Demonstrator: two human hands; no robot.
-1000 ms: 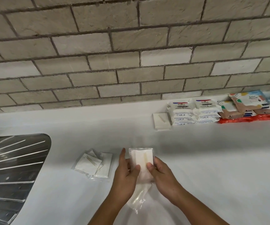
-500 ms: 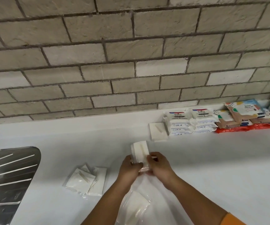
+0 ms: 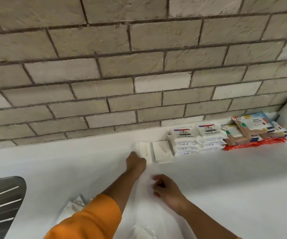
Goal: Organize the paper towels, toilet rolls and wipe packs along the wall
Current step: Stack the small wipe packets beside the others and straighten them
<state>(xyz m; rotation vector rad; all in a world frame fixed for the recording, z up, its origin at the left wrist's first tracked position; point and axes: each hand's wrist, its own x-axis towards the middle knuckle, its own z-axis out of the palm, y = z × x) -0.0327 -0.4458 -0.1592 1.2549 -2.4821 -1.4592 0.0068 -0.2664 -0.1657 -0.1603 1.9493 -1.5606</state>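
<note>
bench (image 3: pixel 225 187): white, smooth.
drainer (image 3: pixel 1 204): ribbed steel, sunk in the bench at its left edge.
bag (image 3: pixel 144 230): clear plastic, crumpled, at the near edge.

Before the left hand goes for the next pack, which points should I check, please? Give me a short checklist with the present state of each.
1. White pack lies flat beside the second white pack: ok.
2. The row sits along the wall, next to the Dove packs: ok.
3. Left hand has let go of the white pack: cannot tell, its fingers are hidden.
4. Right hand holds the plastic bag: cannot tell, the fingers are curled but the film is hard to see.
5. Loose packs near the drainer put away: not ok.
</note>
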